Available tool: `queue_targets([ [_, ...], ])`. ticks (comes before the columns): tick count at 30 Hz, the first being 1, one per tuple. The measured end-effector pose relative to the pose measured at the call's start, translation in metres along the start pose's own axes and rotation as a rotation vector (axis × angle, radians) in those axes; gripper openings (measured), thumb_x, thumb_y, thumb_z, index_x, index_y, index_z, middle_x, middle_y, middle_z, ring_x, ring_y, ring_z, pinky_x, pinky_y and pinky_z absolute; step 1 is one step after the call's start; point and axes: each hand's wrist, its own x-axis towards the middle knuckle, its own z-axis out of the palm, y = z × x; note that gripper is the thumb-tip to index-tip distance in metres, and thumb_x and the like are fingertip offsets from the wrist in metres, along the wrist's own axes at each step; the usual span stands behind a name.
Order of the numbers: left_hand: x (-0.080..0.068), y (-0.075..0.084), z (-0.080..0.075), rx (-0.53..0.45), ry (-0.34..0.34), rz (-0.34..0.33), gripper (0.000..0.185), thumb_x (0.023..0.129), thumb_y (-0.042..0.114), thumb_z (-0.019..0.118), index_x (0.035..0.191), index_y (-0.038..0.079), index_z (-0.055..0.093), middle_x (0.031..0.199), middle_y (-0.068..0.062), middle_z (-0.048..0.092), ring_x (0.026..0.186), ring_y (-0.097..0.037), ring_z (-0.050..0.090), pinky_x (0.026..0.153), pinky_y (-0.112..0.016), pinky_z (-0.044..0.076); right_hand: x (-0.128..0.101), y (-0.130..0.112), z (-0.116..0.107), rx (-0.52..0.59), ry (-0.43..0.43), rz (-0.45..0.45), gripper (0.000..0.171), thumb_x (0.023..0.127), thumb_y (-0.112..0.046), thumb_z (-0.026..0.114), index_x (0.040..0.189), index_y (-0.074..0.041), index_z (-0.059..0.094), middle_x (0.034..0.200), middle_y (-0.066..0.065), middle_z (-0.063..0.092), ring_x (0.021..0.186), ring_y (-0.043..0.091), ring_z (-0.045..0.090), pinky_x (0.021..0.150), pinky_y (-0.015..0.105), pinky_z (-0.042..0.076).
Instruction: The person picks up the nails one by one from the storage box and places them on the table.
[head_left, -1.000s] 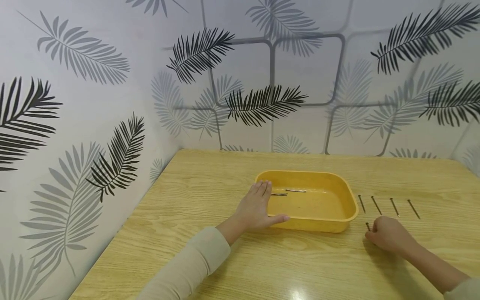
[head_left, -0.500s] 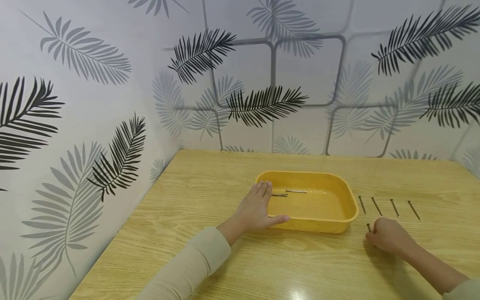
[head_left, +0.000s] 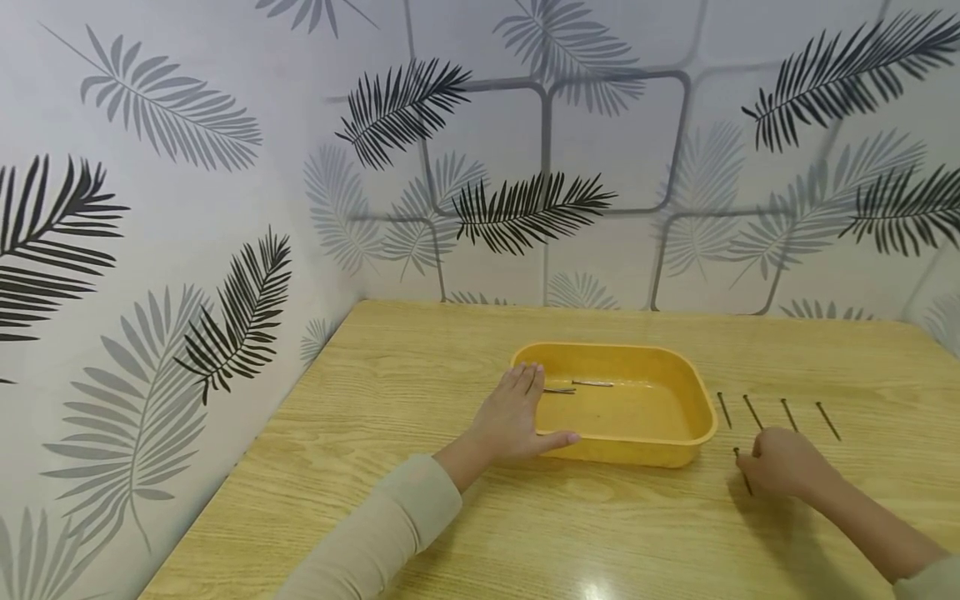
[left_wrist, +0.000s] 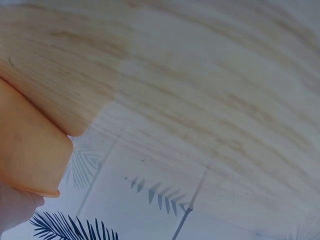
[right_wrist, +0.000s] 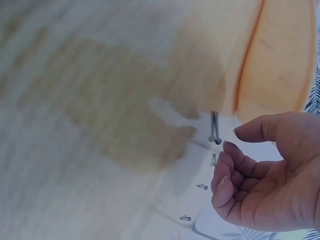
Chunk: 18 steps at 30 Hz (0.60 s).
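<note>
Head view: the left hand [head_left: 513, 417] is laid flat with straight fingers against the left wall of the yellow tray [head_left: 693, 433] on the table [head_left: 390, 400]. A nail [head_left: 742, 469] is pinched by the curled right hand [head_left: 783, 462], just beside the tray's right end.

Tray [head_left: 678, 450] is showing plain yellow-orange, inside and out. Table [head_left: 420, 367] is showing light yellow wood grain with a pale glare patch at the near edge. Nails [head_left: 772, 412] beside the tray are appearing dark grey; the two nails in the tray [head_left: 577, 386] are reading dull silver. Wall [head_left: 187, 208] is displaying white paper printed with black and grey palm fronds and grey rounded squares. Sleeve [head_left: 375, 533] is showing pale beige.
</note>
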Motion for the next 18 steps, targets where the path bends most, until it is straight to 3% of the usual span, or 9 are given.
queue_targets([
  [8, 0.001, 0.000, 0.000, 0.007, -0.005, -0.007, 0.098, 0.084, 0.070, 0.039, 0.147, -0.002, 0.017, 0.154, -0.016, 0.019, 0.144, -0.028, 0.015, 0.118, -0.036, 0.013, 0.001, -0.007, -0.010, 0.032, 0.128, 0.014, 0.040, 0.087, -0.014, 0.050, 0.052, -0.017, 0.031, 0.047, -0.008, 0.023, 0.045, 0.006, 0.020, 0.043, 0.019, 0.021],
  [16, 0.001, 0.000, 0.002, -0.011, -0.009, -0.005, 0.099, 0.084, 0.071, 0.038, 0.147, -0.002, 0.016, 0.154, -0.016, 0.019, 0.144, -0.028, 0.015, 0.118, -0.037, 0.013, 0.004, -0.016, -0.011, 0.047, 0.321, -0.063, 0.033, 0.087, -0.006, 0.049, 0.057, -0.011, 0.035, 0.050, -0.004, 0.028, 0.046, 0.008, 0.023, 0.046, 0.021, 0.021],
  [18, 0.001, 0.000, 0.002, -0.006, -0.006, -0.006, 0.098, 0.085, 0.071, 0.038, 0.147, -0.002, 0.016, 0.154, -0.016, 0.019, 0.144, -0.028, 0.015, 0.118, -0.037, 0.013, 0.005, -0.018, -0.012, 0.066, 0.354, -0.075, 0.027, 0.087, -0.007, 0.049, 0.060, -0.006, 0.044, 0.052, -0.002, 0.036, 0.047, 0.008, 0.028, 0.045, 0.021, 0.024],
])
